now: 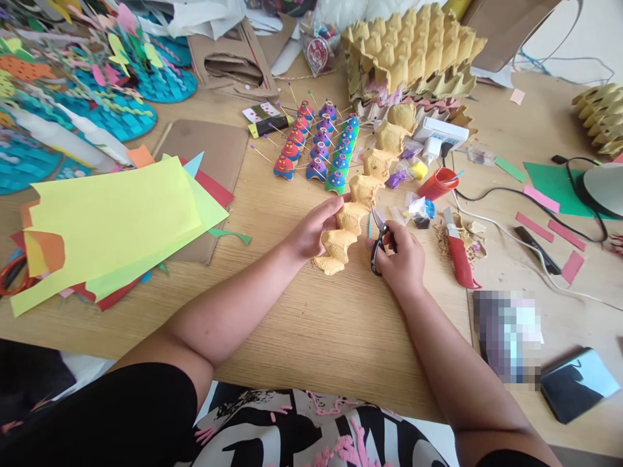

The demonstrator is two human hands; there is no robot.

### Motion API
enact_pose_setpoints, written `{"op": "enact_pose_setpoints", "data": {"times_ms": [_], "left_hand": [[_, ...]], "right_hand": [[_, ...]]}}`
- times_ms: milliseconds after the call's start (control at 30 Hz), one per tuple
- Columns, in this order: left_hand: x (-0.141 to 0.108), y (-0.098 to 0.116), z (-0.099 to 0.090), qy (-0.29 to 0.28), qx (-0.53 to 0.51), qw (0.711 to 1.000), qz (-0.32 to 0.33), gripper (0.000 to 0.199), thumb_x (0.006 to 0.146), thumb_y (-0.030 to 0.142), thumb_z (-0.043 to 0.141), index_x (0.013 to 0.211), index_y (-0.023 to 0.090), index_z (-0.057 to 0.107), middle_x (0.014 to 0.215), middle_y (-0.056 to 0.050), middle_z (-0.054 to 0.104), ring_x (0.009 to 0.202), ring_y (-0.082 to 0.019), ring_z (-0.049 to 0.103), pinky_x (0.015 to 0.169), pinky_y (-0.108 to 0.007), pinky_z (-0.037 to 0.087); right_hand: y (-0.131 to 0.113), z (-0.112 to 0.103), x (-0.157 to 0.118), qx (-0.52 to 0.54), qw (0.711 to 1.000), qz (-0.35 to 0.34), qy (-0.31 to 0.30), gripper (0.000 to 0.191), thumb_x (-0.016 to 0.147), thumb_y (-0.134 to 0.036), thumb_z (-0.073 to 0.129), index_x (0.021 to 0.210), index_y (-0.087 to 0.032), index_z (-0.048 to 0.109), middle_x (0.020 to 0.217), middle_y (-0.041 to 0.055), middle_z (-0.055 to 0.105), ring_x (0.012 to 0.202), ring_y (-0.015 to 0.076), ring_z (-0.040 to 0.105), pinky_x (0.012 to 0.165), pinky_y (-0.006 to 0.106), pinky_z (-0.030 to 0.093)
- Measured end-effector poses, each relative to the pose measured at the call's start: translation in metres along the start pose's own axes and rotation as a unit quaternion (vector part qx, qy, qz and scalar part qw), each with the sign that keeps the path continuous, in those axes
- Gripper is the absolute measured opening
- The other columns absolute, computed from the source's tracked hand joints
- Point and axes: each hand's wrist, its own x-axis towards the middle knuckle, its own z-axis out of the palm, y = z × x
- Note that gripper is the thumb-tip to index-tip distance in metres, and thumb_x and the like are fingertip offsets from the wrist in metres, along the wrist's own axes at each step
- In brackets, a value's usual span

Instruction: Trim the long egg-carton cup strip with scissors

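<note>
1. Left hand (pixel 316 227): fingers clamped on a yellow egg-carton strip (pixel 363 190), which slants away from the body, over the table (pixel 302 331).
2. Right hand (pixel 403 256): fingers closed round the handles of small scissors (pixel 382 228); blades beside strip's right edge, contact unclear.
3. Beyond left hand: painted, pin-studded rows (pixel 320 150).
4. Right of right hand: red-handled knife (pixel 461 259), lying flat.

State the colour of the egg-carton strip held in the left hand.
The egg-carton strip is yellowish tan, seen best in the head view.
</note>
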Motion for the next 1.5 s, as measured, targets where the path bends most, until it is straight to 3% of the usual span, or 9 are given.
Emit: {"op": "enact_pose_setpoints", "data": {"times_ms": [167, 533, 833, 1100, 1333, 1500], "left_hand": [[-0.0015, 0.0008, 0.0028, 0.005, -0.005, 1.000, -0.009, 0.026, 0.100, 0.039, 0.060, 0.118, 0.026, 0.073, 0.084, -0.002, 0.078, 0.069, -0.017, 0.073, 0.059, -0.024, 0.054], [-0.0001, -0.0019, 0.0022, -0.056, -0.036, 0.998, 0.004, 0.019, 0.097, 0.036, 0.065, 0.108, 0.025, 0.077, 0.090, -0.001, 0.081, 0.071, -0.015, 0.075, 0.057, -0.022, 0.055], [-0.0002, -0.0036, 0.0007, -0.044, -0.024, 0.999, -0.009, 0.023, 0.099, 0.036, 0.064, 0.115, 0.025, 0.076, 0.099, -0.004, 0.082, 0.076, -0.018, 0.077, 0.063, -0.026, 0.059], [-0.0021, -0.0016, 0.0039, -0.037, -0.058, 0.997, -0.044, 0.038, 0.102, 0.033, 0.058, 0.137, 0.025, 0.068, 0.101, -0.006, 0.083, 0.073, -0.017, 0.077, 0.061, -0.026, 0.059], [-0.0015, 0.0002, 0.0058, -0.032, -0.036, 0.999, -0.021, 0.027, 0.100, 0.030, 0.059, 0.122, 0.022, 0.073, 0.101, -0.005, 0.083, 0.074, -0.016, 0.077, 0.064, -0.025, 0.060], [0.0013, -0.0017, 0.0032, -0.023, -0.063, 0.998, -0.022, 0.033, 0.098, 0.029, 0.063, 0.130, 0.026, 0.070, 0.092, -0.002, 0.082, 0.071, -0.017, 0.077, 0.065, -0.027, 0.060]], "right_hand": [[-0.0002, 0.0008, -0.0003, -0.008, 1.000, -0.008, 0.009, 0.033, 0.090, -0.047, 0.070, 0.113, -0.024, 0.068, 0.080, 0.0008, 0.065, 0.072, 0.0188, 0.057, 0.070, 0.033, 0.046], [0.0017, -0.0029, 0.0002, -0.025, 0.999, -0.025, 0.021, 0.025, 0.092, -0.041, 0.069, 0.111, -0.024, 0.069, 0.075, -0.0009, 0.064, 0.070, 0.0182, 0.057, 0.068, 0.033, 0.044], [-0.0001, -0.0031, -0.0011, -0.028, 0.999, -0.020, 0.025, 0.027, 0.093, -0.043, 0.070, 0.112, -0.023, 0.071, 0.073, -0.0013, 0.063, 0.069, 0.0178, 0.057, 0.065, 0.032, 0.041], [-0.0021, -0.0056, -0.0005, -0.034, 0.999, -0.010, 0.012, 0.031, 0.095, -0.049, 0.066, 0.112, -0.024, 0.071, 0.072, -0.0007, 0.063, 0.068, 0.0181, 0.055, 0.066, 0.033, 0.040], [-0.0024, -0.0069, 0.0011, -0.038, 0.999, -0.005, 0.004, 0.033, 0.096, -0.052, 0.064, 0.110, -0.023, 0.072, 0.070, -0.0010, 0.061, 0.066, 0.0173, 0.054, 0.065, 0.032, 0.038], [-0.0044, -0.0085, 0.0022, -0.032, 0.999, 0.013, -0.006, 0.036, 0.096, -0.056, 0.062, 0.109, -0.024, 0.073, 0.068, -0.0005, 0.062, 0.065, 0.0174, 0.054, 0.063, 0.032, 0.038]]}}
